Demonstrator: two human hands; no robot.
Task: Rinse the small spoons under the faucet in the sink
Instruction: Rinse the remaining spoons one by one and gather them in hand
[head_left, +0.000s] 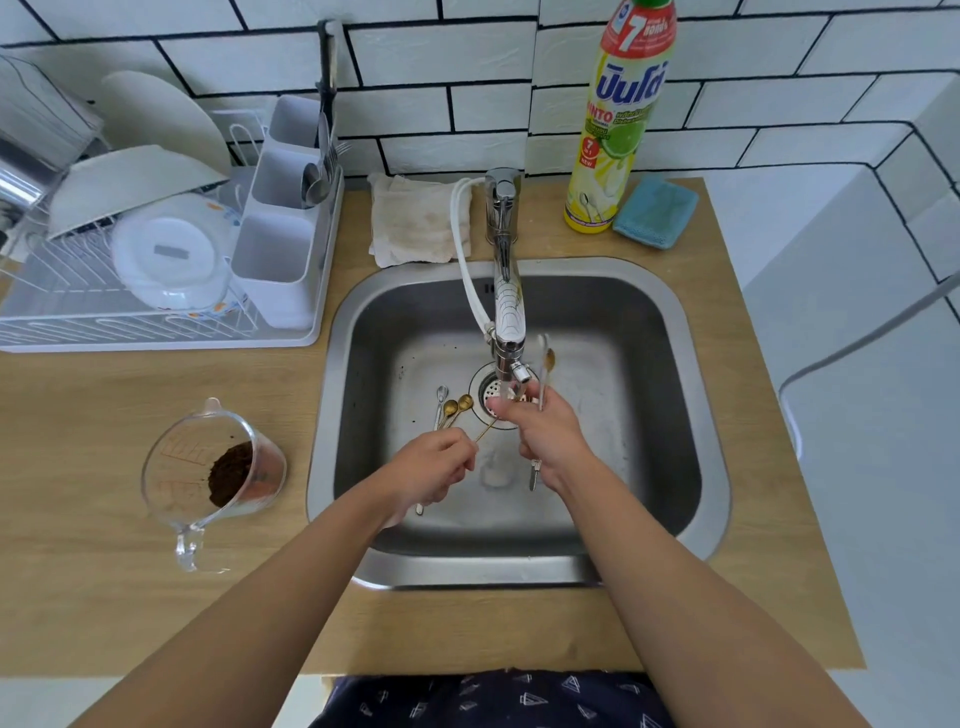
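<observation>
Both hands are over the steel sink (675, 395), below the faucet (506, 291). My left hand (434, 467) grips a bunch of small spoons (451, 408), gold and silver, bowls pointing up toward the drain (488, 397); a thin gold handle sticks out toward my right hand. My right hand (545, 431) holds more small spoons (545, 364) upright beside the spout, handles poking out below the palm. Its fingertips sit at the spout where a thin stream of water runs.
A dish rack (156, 291) with plates and a cutlery holder stands at the left. A clear measuring jug (218, 467) with coffee grounds sits on the wooden counter. Behind the sink are a folded cloth (415, 218), a detergent bottle (618, 119) and a blue sponge (655, 210).
</observation>
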